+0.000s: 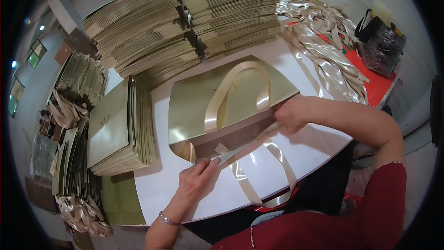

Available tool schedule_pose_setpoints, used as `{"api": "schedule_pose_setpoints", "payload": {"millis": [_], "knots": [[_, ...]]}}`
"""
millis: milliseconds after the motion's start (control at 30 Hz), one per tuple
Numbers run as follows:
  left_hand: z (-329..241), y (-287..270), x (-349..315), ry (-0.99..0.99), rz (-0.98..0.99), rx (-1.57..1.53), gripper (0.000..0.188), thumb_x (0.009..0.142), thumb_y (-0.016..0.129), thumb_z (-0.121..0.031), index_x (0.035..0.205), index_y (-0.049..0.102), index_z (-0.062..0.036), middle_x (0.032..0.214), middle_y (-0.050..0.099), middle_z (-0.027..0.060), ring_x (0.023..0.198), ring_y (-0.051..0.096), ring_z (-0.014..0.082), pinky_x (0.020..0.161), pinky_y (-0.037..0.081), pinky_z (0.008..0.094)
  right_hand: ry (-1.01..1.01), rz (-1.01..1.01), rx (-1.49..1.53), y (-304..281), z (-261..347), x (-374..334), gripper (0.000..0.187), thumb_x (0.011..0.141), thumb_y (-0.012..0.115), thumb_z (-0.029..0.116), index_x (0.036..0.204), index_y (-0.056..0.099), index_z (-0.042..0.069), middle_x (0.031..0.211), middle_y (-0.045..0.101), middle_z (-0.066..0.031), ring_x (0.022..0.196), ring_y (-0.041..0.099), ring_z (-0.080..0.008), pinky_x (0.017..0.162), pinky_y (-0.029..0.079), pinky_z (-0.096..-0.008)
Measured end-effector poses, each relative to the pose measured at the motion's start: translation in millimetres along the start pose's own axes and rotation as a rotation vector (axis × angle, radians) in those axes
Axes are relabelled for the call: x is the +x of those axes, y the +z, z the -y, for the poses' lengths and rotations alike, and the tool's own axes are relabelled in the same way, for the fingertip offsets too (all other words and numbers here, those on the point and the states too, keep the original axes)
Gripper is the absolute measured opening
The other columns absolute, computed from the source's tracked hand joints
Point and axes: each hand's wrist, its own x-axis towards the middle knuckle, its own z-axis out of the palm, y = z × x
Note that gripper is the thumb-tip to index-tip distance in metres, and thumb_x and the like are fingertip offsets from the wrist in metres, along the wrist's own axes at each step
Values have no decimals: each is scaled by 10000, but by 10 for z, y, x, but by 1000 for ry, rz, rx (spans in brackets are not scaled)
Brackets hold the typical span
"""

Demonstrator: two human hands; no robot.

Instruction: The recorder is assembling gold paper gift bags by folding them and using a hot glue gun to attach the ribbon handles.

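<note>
A gold paper bag lies on the white table with its mouth towards me, held partly open. One cream ribbon handle loops up over its upper panel. The other ribbon handle hangs from the near rim onto the table. My left hand pinches the near rim at its left part, beside a short ribbon end inside the mouth. At the right corner of the mouth, my right hand is closed on the bag's edge; its fingertips are partly hidden.
Tall stacks of flat gold bags stand at the back. A smaller pile of bags sits on the left, with more bags beyond it. Loose cream ribbons lie at the back right, near a plastic-wrapped dark container.
</note>
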Motion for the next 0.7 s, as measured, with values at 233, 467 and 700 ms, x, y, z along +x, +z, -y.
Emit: {"api": "schedule_pose_setpoints", "payload": {"millis": [233, 467, 700], "knots": [[8, 158, 292, 56, 56, 103, 464, 680, 674, -81, 1130, 592, -158, 1012, 617, 73, 541, 571, 158, 449, 465, 274, -449, -789, -792, 531, -658, 178, 138, 692, 569, 159, 714, 676, 74, 775, 544, -55, 887, 519, -214, 934, 379, -362], [-432, 161, 700, -14, 300, 266, 410, 730, 597, -61, 1139, 578, -97, 861, 572, 100, 651, 590, 218, 503, 499, 321, -194, -861, -773, 666, -497, 83, 191, 751, 530, 149, 867, 652, 59, 936, 549, -68, 951, 513, -228, 961, 357, -348], [-580, 730, 1040, 100, 7, 236, 363, 689, 592, -69, 1049, 605, -21, 755, 524, 47, 736, 548, 202, 590, 487, 322, -442, -975, 34, 1123, -346, -210, 419, 678, 650, 37, 1092, 609, 82, 1024, 577, -78, 973, 555, -259, 793, 462, -362]]}}
